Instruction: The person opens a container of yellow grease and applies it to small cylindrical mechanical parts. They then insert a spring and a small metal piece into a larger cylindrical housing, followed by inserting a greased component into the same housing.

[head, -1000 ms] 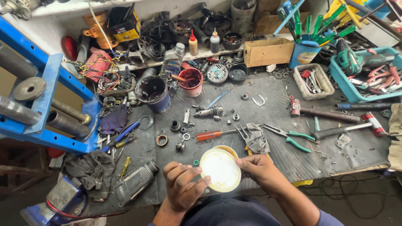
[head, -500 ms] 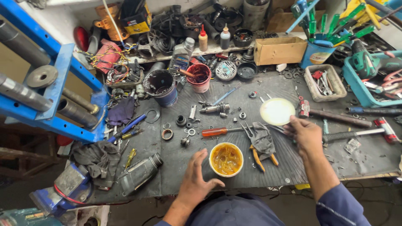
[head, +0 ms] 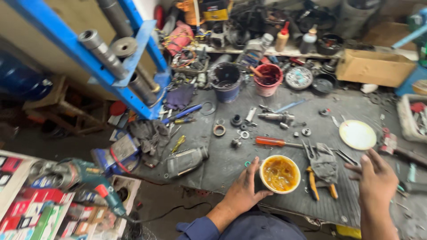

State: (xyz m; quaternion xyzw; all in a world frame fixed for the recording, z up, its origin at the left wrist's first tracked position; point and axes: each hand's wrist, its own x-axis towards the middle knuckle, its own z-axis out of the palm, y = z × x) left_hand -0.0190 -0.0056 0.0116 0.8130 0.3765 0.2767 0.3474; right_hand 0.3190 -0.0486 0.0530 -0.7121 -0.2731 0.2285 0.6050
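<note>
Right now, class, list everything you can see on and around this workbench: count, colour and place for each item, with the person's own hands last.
Grease tub: one, white with amber grease, open, bench front edge.
Lid: one, pale yellow, lying flat right of centre.
Screwdriver: one, orange handle, behind the tub.
Pliers: one, yellow handles, right of the tub.
Bucket: one, dark blue, back of bench.
Pot: one, red, beside the bucket.
Cardboard box: one, brown, back right.
Press frame: one, blue, left.
Drill: one, teal, lower left.
Left hand: touching the tub's side.
Right hand: open, holding nothing, right of the pliers.
</note>
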